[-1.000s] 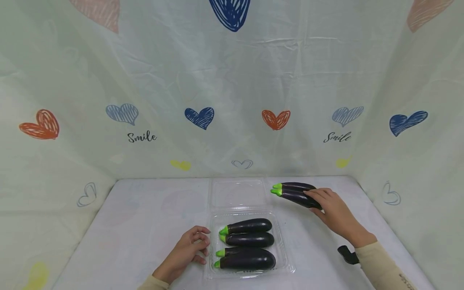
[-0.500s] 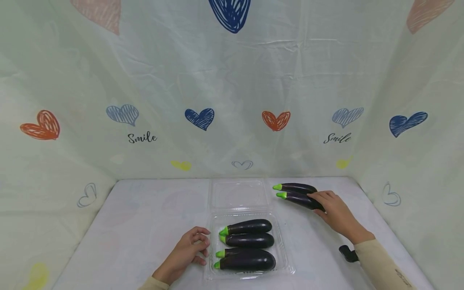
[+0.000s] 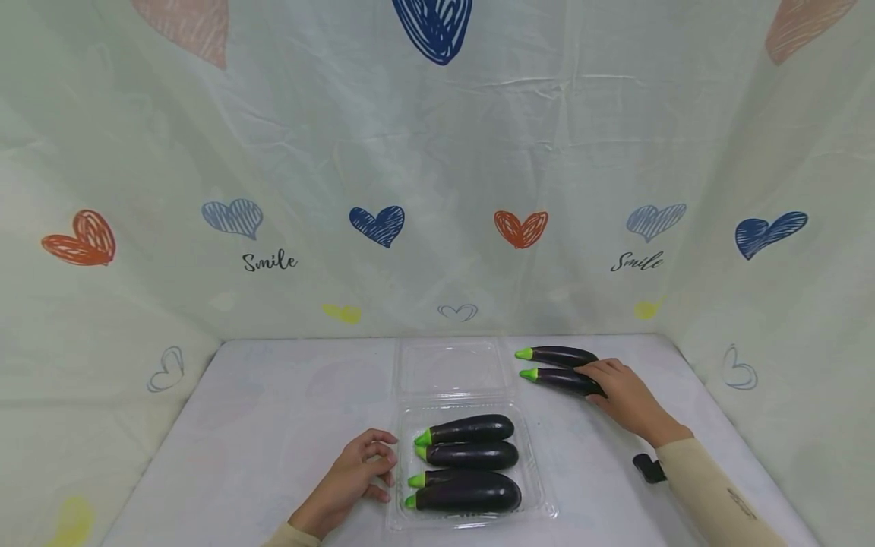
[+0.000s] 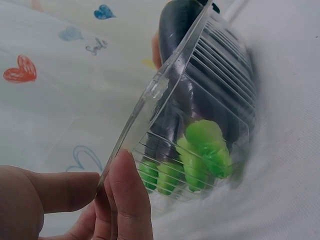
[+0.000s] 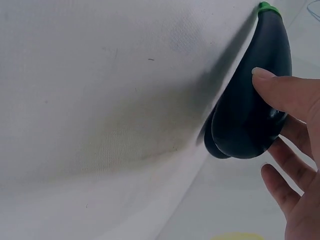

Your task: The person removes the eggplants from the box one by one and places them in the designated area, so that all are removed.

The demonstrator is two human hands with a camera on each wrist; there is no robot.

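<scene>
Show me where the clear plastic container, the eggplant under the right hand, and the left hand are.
clear plastic container (image 3: 540, 486): head view, bare right wall of the tray.
eggplant under the right hand (image 3: 557, 377): head view, middle of its dark body.
left hand (image 3: 349, 479): head view, back of the hand.

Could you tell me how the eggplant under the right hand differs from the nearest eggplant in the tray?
The gripped eggplant is slimmer; the front tray eggplant is fatter. The gripped eggplant lies on the bare table, pinched by the right hand; the tray one sits inside the clear tray, untouched, with the left hand on the rim. Both are dark purple with green stems pointing left.
</scene>
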